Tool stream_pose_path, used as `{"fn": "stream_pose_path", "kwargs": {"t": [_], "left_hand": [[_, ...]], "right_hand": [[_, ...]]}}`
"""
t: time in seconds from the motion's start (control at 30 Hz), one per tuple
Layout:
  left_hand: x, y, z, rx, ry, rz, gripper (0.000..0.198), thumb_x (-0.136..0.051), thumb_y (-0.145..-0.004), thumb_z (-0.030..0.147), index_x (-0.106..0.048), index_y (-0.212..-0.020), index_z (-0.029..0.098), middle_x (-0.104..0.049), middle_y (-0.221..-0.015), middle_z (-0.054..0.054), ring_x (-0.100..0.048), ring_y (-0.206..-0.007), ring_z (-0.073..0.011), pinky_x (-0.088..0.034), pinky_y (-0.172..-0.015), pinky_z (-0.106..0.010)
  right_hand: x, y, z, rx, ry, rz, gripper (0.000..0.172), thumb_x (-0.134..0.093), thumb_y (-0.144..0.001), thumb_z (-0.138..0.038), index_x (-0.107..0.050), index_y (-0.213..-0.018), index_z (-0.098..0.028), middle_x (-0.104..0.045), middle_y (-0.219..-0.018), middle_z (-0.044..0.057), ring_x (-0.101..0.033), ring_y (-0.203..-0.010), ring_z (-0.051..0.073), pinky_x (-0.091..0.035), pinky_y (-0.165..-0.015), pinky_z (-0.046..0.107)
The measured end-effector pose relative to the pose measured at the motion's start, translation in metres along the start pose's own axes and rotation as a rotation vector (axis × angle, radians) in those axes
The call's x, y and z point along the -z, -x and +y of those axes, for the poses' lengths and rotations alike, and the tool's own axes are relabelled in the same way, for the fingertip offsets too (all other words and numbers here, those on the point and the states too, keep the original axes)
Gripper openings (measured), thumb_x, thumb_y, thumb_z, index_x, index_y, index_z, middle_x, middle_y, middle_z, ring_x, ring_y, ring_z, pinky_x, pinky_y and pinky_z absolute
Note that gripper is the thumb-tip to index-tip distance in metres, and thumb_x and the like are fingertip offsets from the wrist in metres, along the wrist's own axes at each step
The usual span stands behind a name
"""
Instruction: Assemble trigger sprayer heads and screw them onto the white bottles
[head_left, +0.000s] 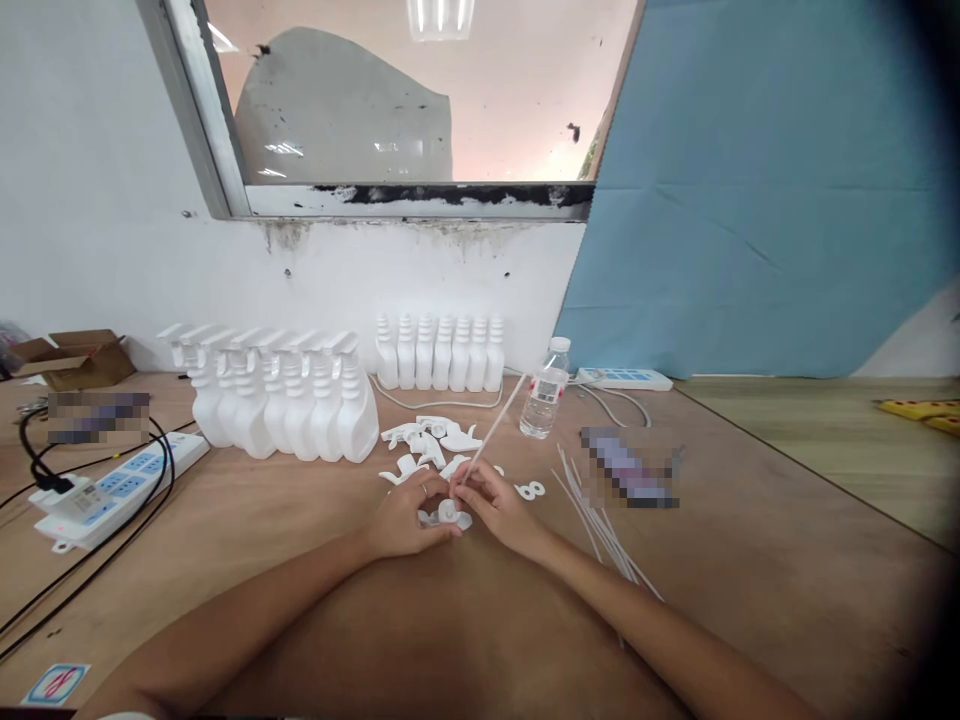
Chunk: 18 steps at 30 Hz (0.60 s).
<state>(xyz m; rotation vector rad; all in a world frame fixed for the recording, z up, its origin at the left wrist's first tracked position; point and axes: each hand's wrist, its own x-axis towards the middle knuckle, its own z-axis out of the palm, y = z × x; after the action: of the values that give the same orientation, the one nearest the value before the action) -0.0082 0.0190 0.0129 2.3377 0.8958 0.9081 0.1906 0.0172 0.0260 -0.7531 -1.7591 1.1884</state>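
Note:
My left hand (pixel 409 515) is curled around a white trigger spray head (pixel 448 512), its round collar turned toward me. A thin white dip tube (pixel 491 432) is pinched between the thumb and fingers of my right hand (pixel 491 500). The tube slants up and to the right, and its lower end is close to the collar; whether it sits inside I cannot tell. Just beyond my hands lies a loose pile of white trigger spray heads (pixel 431 440). More thin white tubes (pixel 600 520) lie beside my right forearm.
White bottles with spray heads (pixel 277 400) stand at the back left. Headless white bottles (pixel 441 355) line the wall. A water bottle (pixel 545 390) stands right of them. Power strips (pixel 124 485) with black cables lie left, and a cardboard box (pixel 75 360) sits behind.

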Motion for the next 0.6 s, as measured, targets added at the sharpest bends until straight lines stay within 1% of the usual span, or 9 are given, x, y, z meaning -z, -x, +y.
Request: {"fn": "stream_pose_path", "kwargs": {"t": [0.07, 0.13, 0.23, 0.3, 0.43, 0.53, 0.6], "left_hand": [[-0.002, 0.0, -0.002, 0.017, -0.054, -0.005, 0.04, -0.063, -0.083, 0.055, -0.064, -0.098, 0.018, -0.062, -0.094, -0.006, -0.056, -0.089, -0.0199, -0.045, -0.081, -0.032], [-0.004, 0.001, -0.004, 0.05, -0.1, -0.004, 0.038, -0.062, -0.084, 0.055, -0.062, -0.09, 0.017, -0.06, -0.084, -0.004, -0.053, -0.078, -0.0171, -0.043, -0.072, -0.029], [-0.006, 0.002, -0.005, 0.104, -0.135, -0.023, 0.037, -0.061, -0.084, 0.054, -0.06, -0.087, 0.017, -0.057, -0.077, 0.0, -0.049, -0.069, -0.0142, -0.039, -0.065, -0.026], [-0.006, 0.002, -0.004, 0.141, -0.133, -0.055, 0.035, -0.061, -0.084, 0.052, -0.061, -0.088, 0.017, -0.058, -0.076, 0.0, -0.051, -0.069, -0.0141, -0.038, -0.063, -0.025], [-0.006, 0.002, -0.003, 0.18, -0.109, -0.088, 0.036, -0.061, -0.083, 0.053, -0.067, -0.091, 0.018, -0.063, -0.075, 0.0, -0.055, -0.069, -0.0149, -0.038, -0.063, -0.025], [-0.006, 0.002, -0.004, 0.155, -0.077, -0.081, 0.036, -0.061, -0.084, 0.051, -0.069, -0.096, 0.018, -0.067, -0.08, -0.001, -0.057, -0.071, -0.0154, -0.04, -0.065, -0.025], [-0.006, 0.001, -0.004, 0.13, -0.052, -0.082, 0.035, -0.061, -0.085, 0.05, -0.069, -0.096, 0.017, -0.068, -0.082, -0.002, -0.057, -0.072, -0.0154, -0.041, -0.067, -0.025]], "right_hand": [[0.001, 0.0, -0.002, 0.017, 0.096, -0.005, 0.026, -0.054, -0.094, -0.048, -0.053, -0.096, -0.022, -0.059, -0.084, 0.001, -0.058, -0.077, 0.016, -0.047, -0.074, 0.031], [0.002, -0.001, -0.005, 0.078, 0.229, -0.018, 0.023, -0.052, -0.096, -0.044, -0.056, -0.094, -0.022, -0.062, -0.088, 0.003, -0.058, -0.082, 0.017, -0.046, -0.078, 0.032], [0.005, -0.002, -0.005, 0.202, 0.409, -0.049, 0.024, -0.048, -0.099, -0.04, -0.058, -0.086, -0.021, -0.063, -0.087, 0.005, -0.058, -0.084, 0.019, -0.044, -0.078, 0.033], [0.005, -0.002, -0.004, 0.236, 0.472, -0.059, 0.026, -0.046, -0.099, -0.039, -0.058, -0.083, -0.022, -0.062, -0.083, 0.005, -0.056, -0.079, 0.019, -0.043, -0.074, 0.033], [0.002, 0.0, 0.002, 0.227, 0.464, -0.054, 0.029, -0.044, -0.099, -0.04, -0.055, -0.081, -0.021, -0.061, -0.077, 0.004, -0.054, -0.072, 0.018, -0.041, -0.068, 0.03], [-0.001, 0.001, 0.005, 0.208, 0.444, -0.041, 0.03, -0.043, -0.099, -0.041, -0.053, -0.079, -0.021, -0.058, -0.074, 0.003, -0.052, -0.069, 0.017, -0.039, -0.066, 0.03], [-0.003, 0.0, 0.007, 0.188, 0.431, -0.038, 0.031, -0.044, -0.098, -0.041, -0.053, -0.077, -0.021, -0.057, -0.073, 0.002, -0.052, -0.068, 0.017, -0.038, -0.066, 0.03]]}}
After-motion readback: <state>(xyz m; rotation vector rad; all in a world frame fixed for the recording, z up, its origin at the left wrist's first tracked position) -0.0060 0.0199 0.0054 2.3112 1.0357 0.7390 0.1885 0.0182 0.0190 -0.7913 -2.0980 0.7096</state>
